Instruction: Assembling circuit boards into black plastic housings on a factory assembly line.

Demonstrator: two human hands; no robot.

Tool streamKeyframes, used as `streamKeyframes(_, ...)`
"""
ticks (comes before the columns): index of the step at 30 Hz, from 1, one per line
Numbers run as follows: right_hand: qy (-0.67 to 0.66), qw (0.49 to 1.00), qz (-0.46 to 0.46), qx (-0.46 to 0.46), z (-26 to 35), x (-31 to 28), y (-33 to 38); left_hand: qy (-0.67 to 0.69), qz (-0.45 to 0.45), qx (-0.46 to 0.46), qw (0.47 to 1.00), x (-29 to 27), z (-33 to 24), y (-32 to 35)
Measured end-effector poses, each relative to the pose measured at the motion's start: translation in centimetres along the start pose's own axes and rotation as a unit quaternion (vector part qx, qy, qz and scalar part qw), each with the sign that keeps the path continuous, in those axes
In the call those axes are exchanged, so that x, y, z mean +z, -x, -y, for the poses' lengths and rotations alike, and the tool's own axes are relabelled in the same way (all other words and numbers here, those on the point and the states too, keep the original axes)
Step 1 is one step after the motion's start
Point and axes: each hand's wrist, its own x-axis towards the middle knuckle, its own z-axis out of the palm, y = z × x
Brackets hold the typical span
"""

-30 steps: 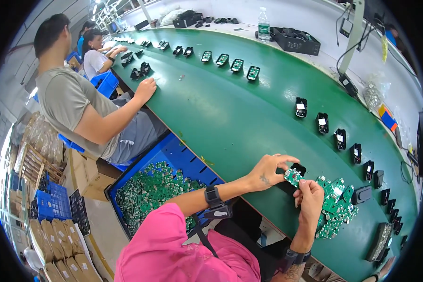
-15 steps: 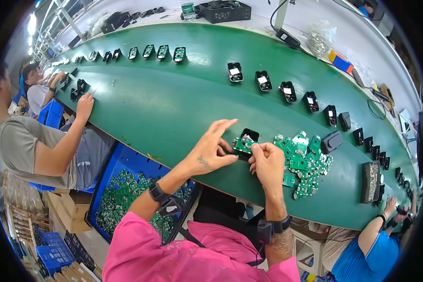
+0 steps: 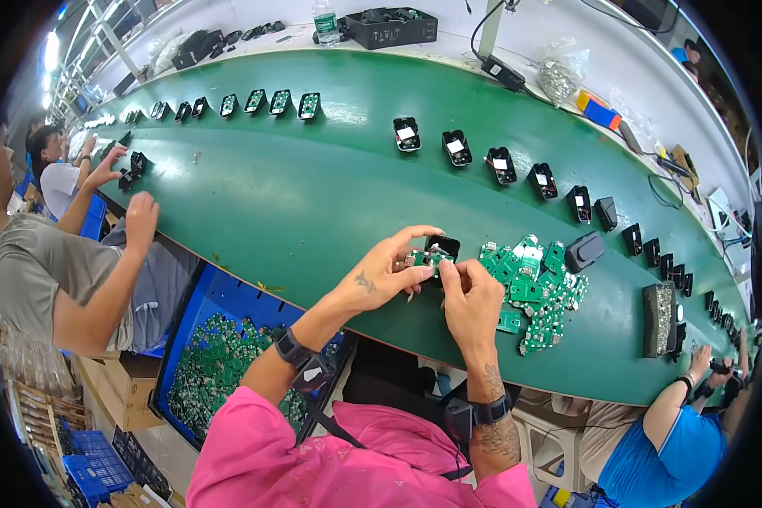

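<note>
A green circuit board (image 3: 429, 258) is pinched at the mouth of a black plastic housing (image 3: 445, 243), in front of me on the green table. My left hand (image 3: 389, 271) is closed on the board's left side, its thumb on the near face. On the board's right edge, the fingertips of my right hand (image 3: 472, 296) press together. Whether the board sits inside the housing or just above it, I cannot tell, as my fingers cover part of both. Just right of my right hand lies a loose pile of green circuit boards (image 3: 529, 290).
Open black housings (image 3: 499, 165) stand in a curved row across the table (image 3: 254, 182). A closed black case (image 3: 584, 251) and a dark block (image 3: 659, 320) lie right of the pile. A blue bin (image 3: 196, 330) of boards is below left. Co-workers sit at both sides.
My left hand has gone from spread fingers to gripping the board, and both hands are closer together. The co-worker on the left has lifted a hand off the table.
</note>
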Motion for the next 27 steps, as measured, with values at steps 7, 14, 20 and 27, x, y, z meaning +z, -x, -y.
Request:
streamKeyframes(7, -0.063, 0.986, -0.096, -0.121, 2.8, -1.2, 2.5, -0.091, -0.111, 0.092, 0.985, 3.9, -1.9, 3.2)
streamKeyframes(14, -0.162, 0.984, -0.075, 0.000, 3.5, -2.0, 4.2, -0.252, -0.143, 0.188, 0.939, 6.6, -2.1, 4.6)
streamKeyframes(20, -0.160, 0.981, -0.078, -0.075, 2.6, -2.1, 5.3, -0.261, -0.147, 0.156, 0.941, 7.4, -1.3, 6.0)
streamKeyframes(27, -0.209, 0.972, -0.093, -0.057, 2.3, -2.3, 6.5, -0.182, -0.154, 0.131, 0.962, 8.8, -0.5, 7.1)
